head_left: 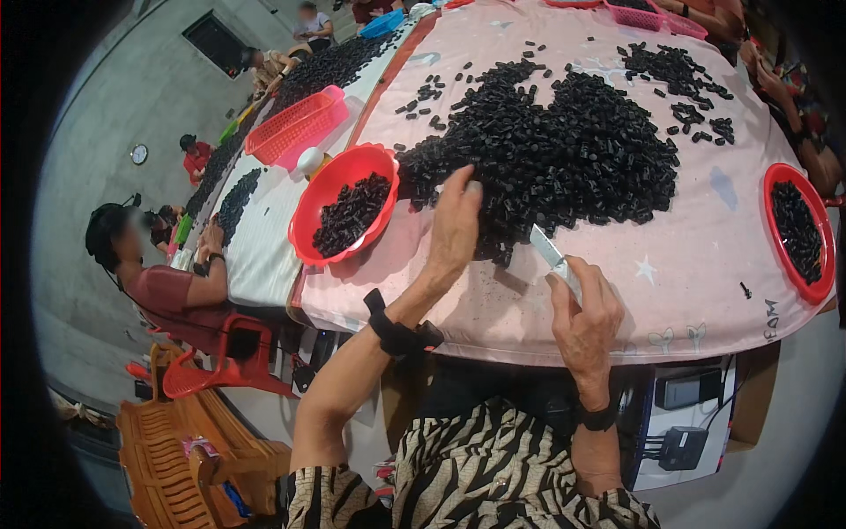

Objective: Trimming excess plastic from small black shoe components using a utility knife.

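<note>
My right hand [586,309] grips a utility knife [548,249], its flat pale blade pointing up and left toward a heap of small black plastic parts [564,145]. At the heap's near left edge is my left hand [456,220], fingers bent and close to the thumb. Whatever it may hold cannot be made out against the black parts. To the left of that hand a red scalloped bowl [302,216] sits tilted, with more black parts inside.
A pink patterned cloth [617,291] covers the table. On the right stands a red basin [806,295] of black parts. A pink-red basket [286,128] lies beyond the bowl. A co-worker [167,286] sits at left on a red chair [238,348]; other people work farther off.
</note>
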`<state>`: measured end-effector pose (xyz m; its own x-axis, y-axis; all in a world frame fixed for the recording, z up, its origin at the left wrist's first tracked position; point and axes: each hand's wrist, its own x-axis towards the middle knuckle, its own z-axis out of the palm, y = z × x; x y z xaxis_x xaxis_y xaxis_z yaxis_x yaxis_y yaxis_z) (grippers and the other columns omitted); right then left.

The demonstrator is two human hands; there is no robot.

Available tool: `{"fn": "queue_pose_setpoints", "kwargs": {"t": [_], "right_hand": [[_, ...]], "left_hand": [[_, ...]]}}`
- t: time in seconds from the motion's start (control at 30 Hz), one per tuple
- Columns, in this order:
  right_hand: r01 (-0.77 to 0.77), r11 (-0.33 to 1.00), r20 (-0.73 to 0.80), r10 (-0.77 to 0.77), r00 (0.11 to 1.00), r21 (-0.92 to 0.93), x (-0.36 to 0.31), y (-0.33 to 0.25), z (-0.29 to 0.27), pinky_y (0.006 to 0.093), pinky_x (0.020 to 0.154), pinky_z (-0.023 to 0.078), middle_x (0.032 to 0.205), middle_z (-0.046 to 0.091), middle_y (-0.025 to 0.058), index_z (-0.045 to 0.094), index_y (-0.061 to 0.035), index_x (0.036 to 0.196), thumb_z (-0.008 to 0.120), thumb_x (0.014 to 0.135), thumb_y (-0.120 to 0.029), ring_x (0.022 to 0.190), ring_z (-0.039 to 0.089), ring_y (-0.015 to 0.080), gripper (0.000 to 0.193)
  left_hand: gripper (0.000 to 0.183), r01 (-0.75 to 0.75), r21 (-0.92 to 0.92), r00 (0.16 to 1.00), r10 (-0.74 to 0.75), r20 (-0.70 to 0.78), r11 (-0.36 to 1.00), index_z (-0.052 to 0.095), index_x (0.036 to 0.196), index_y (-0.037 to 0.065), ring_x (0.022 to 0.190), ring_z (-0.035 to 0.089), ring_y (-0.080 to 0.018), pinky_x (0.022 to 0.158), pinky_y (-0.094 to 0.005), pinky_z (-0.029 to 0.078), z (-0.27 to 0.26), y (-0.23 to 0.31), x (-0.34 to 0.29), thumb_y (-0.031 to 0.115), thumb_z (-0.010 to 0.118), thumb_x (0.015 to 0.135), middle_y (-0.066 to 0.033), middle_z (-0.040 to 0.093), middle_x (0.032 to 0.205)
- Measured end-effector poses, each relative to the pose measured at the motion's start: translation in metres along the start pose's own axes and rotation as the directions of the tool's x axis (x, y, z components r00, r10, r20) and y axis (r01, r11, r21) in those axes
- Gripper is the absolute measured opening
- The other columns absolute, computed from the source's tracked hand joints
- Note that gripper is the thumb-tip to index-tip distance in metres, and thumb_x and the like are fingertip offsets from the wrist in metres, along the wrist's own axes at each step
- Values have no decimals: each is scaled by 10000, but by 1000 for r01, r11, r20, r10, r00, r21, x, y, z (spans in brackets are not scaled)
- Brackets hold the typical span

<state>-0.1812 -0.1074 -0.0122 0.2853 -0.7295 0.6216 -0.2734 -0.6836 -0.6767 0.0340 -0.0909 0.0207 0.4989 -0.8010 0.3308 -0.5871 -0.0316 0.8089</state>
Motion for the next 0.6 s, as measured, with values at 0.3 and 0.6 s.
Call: {"fn": "queue_pose_setpoints", "kwargs": {"t": [0.3, 0.6], "right_hand": [[-22, 1000, 19, 22, 1000, 10, 1, -1, -2, 379, 569, 448, 780, 596, 130, 591, 2, 1041, 676, 829, -82, 663, 592, 274, 243], [-30, 999, 26, 29, 999, 27, 1, 1, -3, 380, 564, 437, 759, 586, 125, 589, 8, 1040, 678, 817, -64, 656, 584, 276, 250]], "left_hand": [[694, 351, 247, 926, -297, -232, 903, 273, 1377, -102, 1272, 325, -460, 1072, -478, 272, -25, -36, 6, 395, 455, 927, -352, 335, 1351], [803, 422, 396, 888, -283, -363, 815, 179, 1429, -86, 1337, 220, -504, 1111, -501, 202, -2, -48, 38, 478, 468, 935, -389, 201, 1432]]}}
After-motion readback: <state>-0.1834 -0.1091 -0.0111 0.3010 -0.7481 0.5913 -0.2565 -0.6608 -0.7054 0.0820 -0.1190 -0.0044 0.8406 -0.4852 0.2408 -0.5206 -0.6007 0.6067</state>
